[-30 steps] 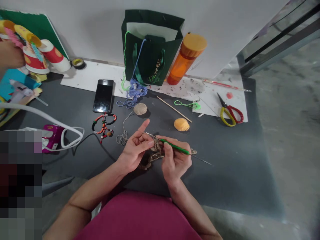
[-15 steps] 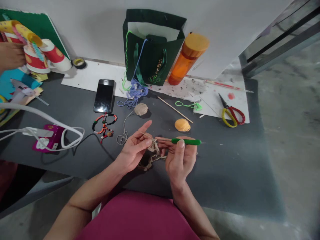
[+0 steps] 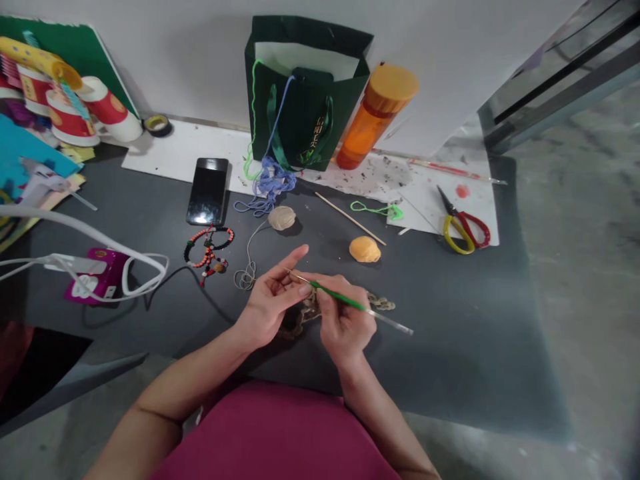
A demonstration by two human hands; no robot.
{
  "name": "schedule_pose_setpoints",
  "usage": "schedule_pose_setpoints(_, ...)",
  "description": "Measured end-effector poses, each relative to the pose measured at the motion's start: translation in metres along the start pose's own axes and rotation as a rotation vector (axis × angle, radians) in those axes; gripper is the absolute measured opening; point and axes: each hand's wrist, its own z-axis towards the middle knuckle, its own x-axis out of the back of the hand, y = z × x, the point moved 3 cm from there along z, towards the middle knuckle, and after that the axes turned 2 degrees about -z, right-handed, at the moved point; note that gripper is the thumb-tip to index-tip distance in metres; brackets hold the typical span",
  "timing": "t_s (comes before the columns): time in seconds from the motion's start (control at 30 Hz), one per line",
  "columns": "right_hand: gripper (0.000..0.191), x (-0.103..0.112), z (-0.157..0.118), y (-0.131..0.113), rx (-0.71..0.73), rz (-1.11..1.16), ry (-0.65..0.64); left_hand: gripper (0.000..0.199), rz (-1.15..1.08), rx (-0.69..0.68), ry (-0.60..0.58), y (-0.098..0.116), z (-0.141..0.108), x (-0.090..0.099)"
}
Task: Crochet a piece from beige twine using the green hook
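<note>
My right hand (image 3: 347, 321) is closed round a crochet hook (image 3: 345, 298) with a green grip and a clear tail end that points down to the right. The hook's tip reaches the fingers of my left hand (image 3: 270, 300). That hand pinches beige crocheted yarn (image 3: 311, 308) between thumb and fingers, with the index finger stretched up. Part of the yarn work is hidden under both hands, and a chain of it (image 3: 383, 303) lies on the table to the right. A thin strand runs from a beige yarn ball (image 3: 282, 218) to loose coils (image 3: 245, 277) left of my left hand.
A yellow yarn ball (image 3: 365, 250), a thin stick (image 3: 350, 219) and scissors (image 3: 463, 227) lie beyond my hands. A phone (image 3: 209, 191), a beaded bracelet (image 3: 207, 250) and a purple power socket (image 3: 97, 275) are leftward. A dark green bag (image 3: 300, 100) and an orange bottle (image 3: 373, 120) stand behind.
My right hand has moved left and turned, bringing the hook's tip to my left fingers; its tail now slants downward. Another person's hand at the far left has gone from view.
</note>
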Motion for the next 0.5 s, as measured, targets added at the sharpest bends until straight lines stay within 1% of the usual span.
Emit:
schedule_pose_setpoints(0.07,0.027,-0.0009,0.0008,-0.0017,0.085,-0.033,-0.024,0.065,-0.008,0.011,0.009,0.0010,0.0013,0.0007)
schedule_pose_setpoints(0.1,0.028,-0.0005,0.0004,-0.0020,0.094,-0.039,-0.005,0.067,-0.017,0.022,0.006,0.0013,0.0018,0.0008)
schedule_pose_setpoints(0.13,0.027,0.0004,-0.0005,-0.0018,0.073,-0.036,0.023,0.070,-0.026,0.036,0.001,0.0014,0.0021,0.0008)
schedule_pose_setpoints(0.17,0.024,0.0015,-0.0016,-0.0010,0.025,-0.026,0.055,0.072,-0.033,0.053,-0.003,0.0012,0.0023,0.0008)
schedule_pose_setpoints(0.27,0.011,0.0055,-0.0053,0.0022,-0.182,-0.038,0.153,0.075,-0.039,0.102,0.004,0.0003,0.0026,0.0021)
schedule_pose_setpoints(0.33,0.006,0.0078,-0.0059,0.0020,-0.254,-0.074,0.212,0.075,-0.035,0.111,0.014,0.0005,0.0029,0.0036)
schedule_pose_setpoints(0.43,0.012,0.0086,-0.0029,0.0002,-0.294,-0.059,0.272,0.068,-0.020,0.099,0.015,0.0022,0.0034,0.0046)
schedule_pose_setpoints(0.5,0.015,0.0071,-0.0006,0.0017,-0.366,0.009,0.288,0.063,-0.030,0.100,0.008,0.0032,0.0037,0.0042)
